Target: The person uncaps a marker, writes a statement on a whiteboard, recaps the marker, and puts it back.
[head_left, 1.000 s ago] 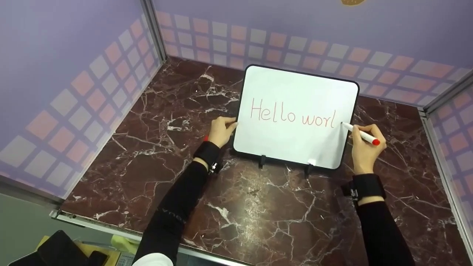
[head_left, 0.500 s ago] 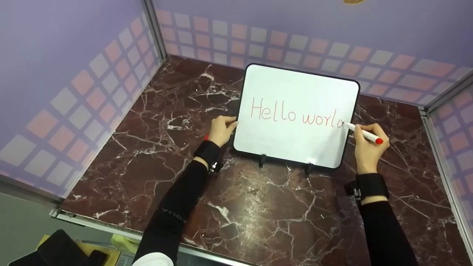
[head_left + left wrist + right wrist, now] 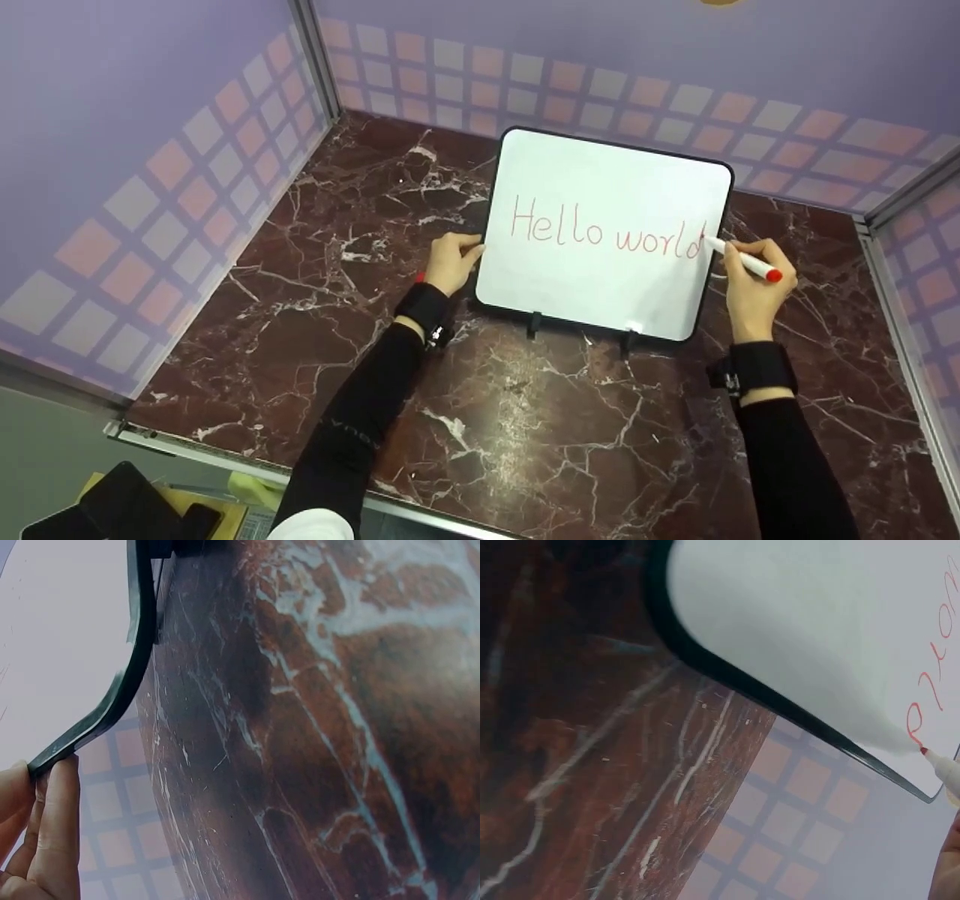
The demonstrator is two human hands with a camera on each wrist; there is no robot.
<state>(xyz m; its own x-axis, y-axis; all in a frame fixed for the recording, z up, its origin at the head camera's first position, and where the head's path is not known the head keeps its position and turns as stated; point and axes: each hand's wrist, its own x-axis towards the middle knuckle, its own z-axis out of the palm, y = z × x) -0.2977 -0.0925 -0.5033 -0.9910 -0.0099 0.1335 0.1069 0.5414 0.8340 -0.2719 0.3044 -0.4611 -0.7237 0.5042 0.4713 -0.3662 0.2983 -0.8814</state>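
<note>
A whiteboard [image 3: 600, 289] with a black frame stands tilted on small dark feet, with "Hello world" in red across it. My left hand [image 3: 450, 262] pinches its left edge; in the left wrist view the thumb and fingers [image 3: 60, 825] lie on either side of the frame. With my right hand [image 3: 759, 296] I grip a white marker [image 3: 742, 259] with a red end. Its red tip [image 3: 924, 751] is at the last letter, close to the board's right edge. Only a sliver of the right hand shows in the right wrist view.
The board stands on a dark red marbled table [image 3: 315, 352], with tiled-pattern panels [image 3: 600, 90] on the left, back and right. Something small and red [image 3: 420, 277] shows beside my left wrist. Black items [image 3: 127, 499] lie below the table's front edge at lower left.
My right hand has moved slightly right and up with the marker. The writing has grown from "Hello worl" to "Hello world". My left hand has stayed at the board's edge.
</note>
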